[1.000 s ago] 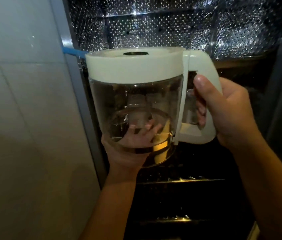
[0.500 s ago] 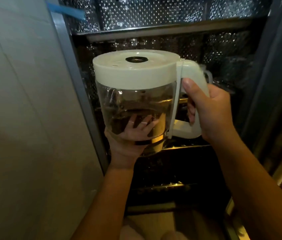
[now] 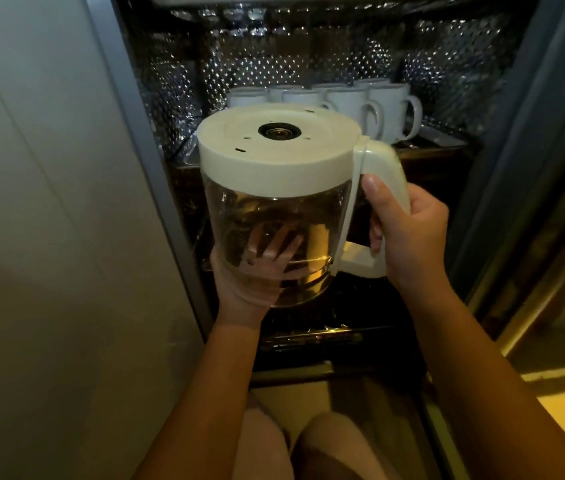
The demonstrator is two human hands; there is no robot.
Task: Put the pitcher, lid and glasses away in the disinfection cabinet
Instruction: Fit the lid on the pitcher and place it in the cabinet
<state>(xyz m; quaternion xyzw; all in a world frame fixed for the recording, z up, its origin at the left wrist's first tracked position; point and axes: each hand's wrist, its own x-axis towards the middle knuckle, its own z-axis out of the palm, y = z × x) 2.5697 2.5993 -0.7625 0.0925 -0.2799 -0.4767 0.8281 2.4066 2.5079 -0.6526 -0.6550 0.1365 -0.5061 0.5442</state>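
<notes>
Pitcher, clear-walled, round, cream-topped

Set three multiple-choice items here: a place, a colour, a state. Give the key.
1. Where do the mugs stand? A) on a cabinet shelf behind the pitcher B) inside the pitcher C) on the floor
2. What colour is the pitcher's handle? A) red B) cream C) black
3. What does the right hand do? A) hangs idle B) presses the wall C) grips the handle
Key: 1 A, they line the shelf beyond it; 2 B, cream like the top; 3 C, it wraps the handle, left hand cupping the pitcher from below.
</notes>
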